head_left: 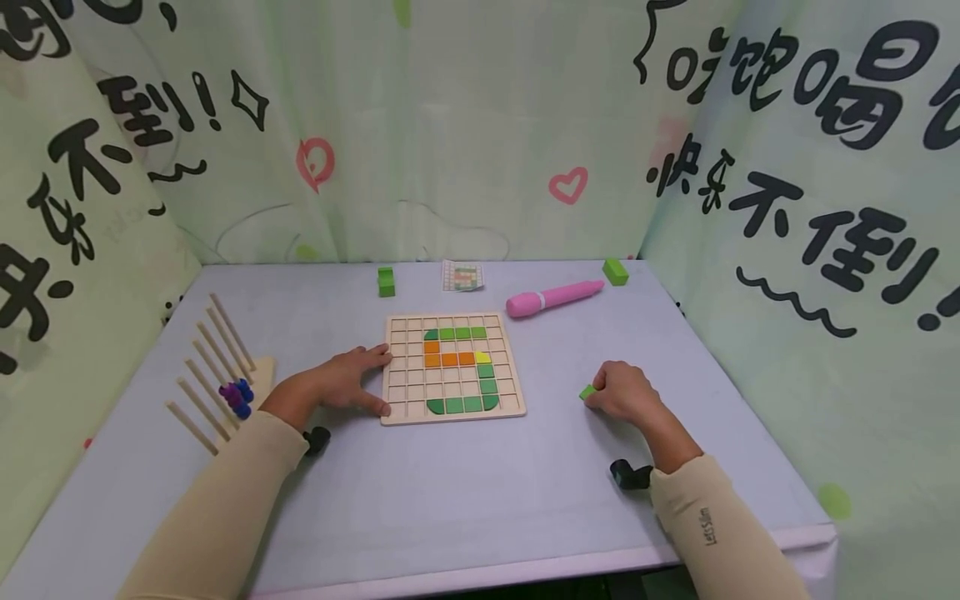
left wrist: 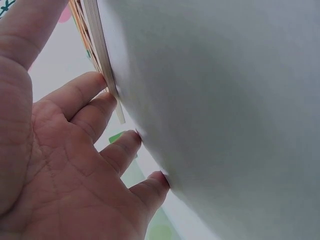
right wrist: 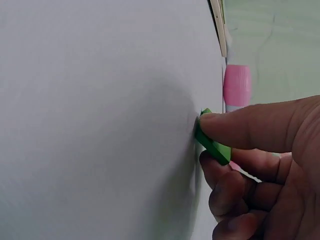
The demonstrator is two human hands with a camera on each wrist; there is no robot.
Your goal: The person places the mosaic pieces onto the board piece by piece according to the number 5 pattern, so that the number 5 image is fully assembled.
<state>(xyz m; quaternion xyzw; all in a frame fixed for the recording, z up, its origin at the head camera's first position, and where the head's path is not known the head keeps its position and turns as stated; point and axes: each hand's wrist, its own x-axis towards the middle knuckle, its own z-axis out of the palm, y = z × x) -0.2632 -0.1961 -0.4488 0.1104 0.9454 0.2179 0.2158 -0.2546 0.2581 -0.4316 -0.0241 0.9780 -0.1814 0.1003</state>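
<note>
A wooden grid board (head_left: 406, 375) lies on the table in the head view, with green, orange and yellow tiles (head_left: 450, 359) set in a bent line across its squares. My left hand (head_left: 341, 382) rests at the board's left side, thumb and fingers spread. In the left wrist view its fingertips (left wrist: 97, 80) touch the board's edge (left wrist: 100, 45). Right of the board, my right hand (head_left: 624, 392) pinches a small green tile (right wrist: 216, 145) between thumb and fingers, close over the tabletop. Part of the tile is hidden by the thumb.
Behind the board lie a green block (head_left: 386, 282), a patterned card (head_left: 462, 276), a pink pen-shaped thing (head_left: 555, 297) and another green block (head_left: 616, 272). At left stands a wooden peg rack (head_left: 262, 377) with purple and blue beads (head_left: 237, 396). Printed curtains surround the table.
</note>
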